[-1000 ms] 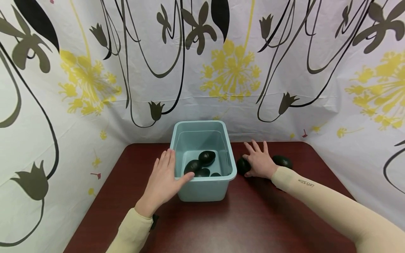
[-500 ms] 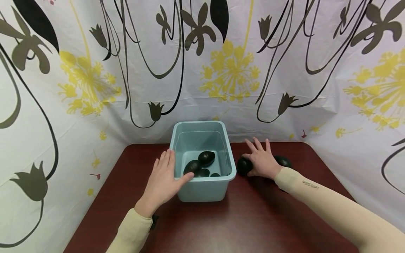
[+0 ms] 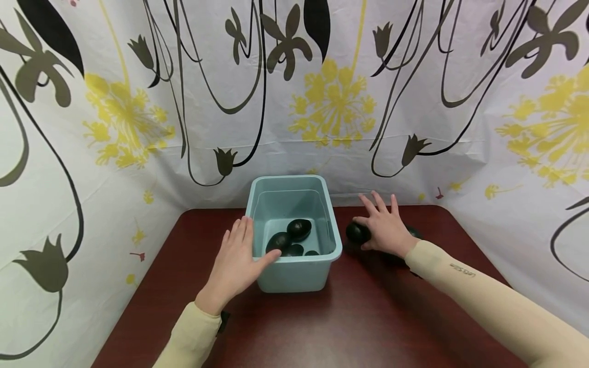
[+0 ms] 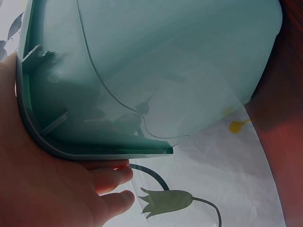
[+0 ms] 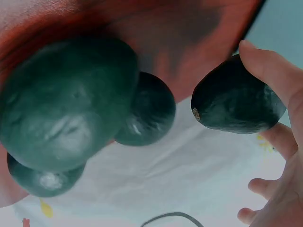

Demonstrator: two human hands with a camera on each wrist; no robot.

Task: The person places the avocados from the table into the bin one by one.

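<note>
My right hand (image 3: 388, 232) pinches a dark green avocado (image 3: 358, 233) between thumb and index finger, its other fingers spread out. In the right wrist view the avocado (image 5: 232, 101) shows its stem end, held apart from the others. My left hand (image 3: 236, 260) lies with straight fingers along the left rim of a light blue plastic bin (image 3: 294, 276), thumb over the near corner. The left wrist view has the bin's outer wall (image 4: 189, 61) from below, with the hand (image 4: 57, 189) against its rim. Several avocados (image 3: 299, 230) lie inside the bin, partly hidden by its front wall.
More avocados (image 5: 71, 104) sit on the dark red table (image 3: 322, 332) by my right wrist, mostly hidden under the hand and sleeve in the head view. A patterned white cloth (image 3: 285, 128) hangs behind the table and along both sides.
My right hand has moved slightly away from me and to the right, and the avocado in its pinch has risen a little. The left hand and the bin hold their place.
</note>
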